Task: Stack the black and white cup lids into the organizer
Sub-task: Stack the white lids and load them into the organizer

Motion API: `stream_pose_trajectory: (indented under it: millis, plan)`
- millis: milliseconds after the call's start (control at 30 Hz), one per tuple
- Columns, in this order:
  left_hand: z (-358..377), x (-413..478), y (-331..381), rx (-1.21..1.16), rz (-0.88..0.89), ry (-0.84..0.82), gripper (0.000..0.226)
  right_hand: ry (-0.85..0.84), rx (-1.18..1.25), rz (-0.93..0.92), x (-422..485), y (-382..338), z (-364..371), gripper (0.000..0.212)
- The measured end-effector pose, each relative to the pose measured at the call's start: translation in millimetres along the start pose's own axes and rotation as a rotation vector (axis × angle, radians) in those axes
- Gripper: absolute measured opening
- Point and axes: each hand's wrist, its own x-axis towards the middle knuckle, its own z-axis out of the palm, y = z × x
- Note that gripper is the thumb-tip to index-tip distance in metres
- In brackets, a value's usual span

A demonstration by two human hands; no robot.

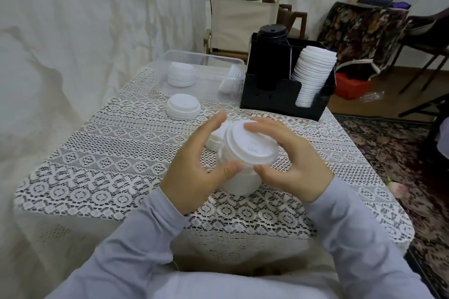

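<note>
Stack of white cup lids [245, 172], tilted, over the lace tablecloth [109, 153]: left hand [194, 162] curled round its side, right hand [291, 160] curled over the top lid's rim. Beyond the right hand, the black organizer [272, 97] holds black lids [271, 31] and white lids [313, 73] in adjoining compartments. Beyond the left hand lie a smaller lid stack [183, 107] and a clear bin [194, 58], with a white draped wall [97, 43] behind and patterned carpet [388, 148] to the right.
</note>
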Motion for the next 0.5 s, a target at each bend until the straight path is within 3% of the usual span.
stream_pose_trajectory:
  millis: [500]
  plan:
    - [0,1,-15,0.068,-0.026,-0.057,0.075,-0.157,0.113,0.087,6,23,7,0.056]
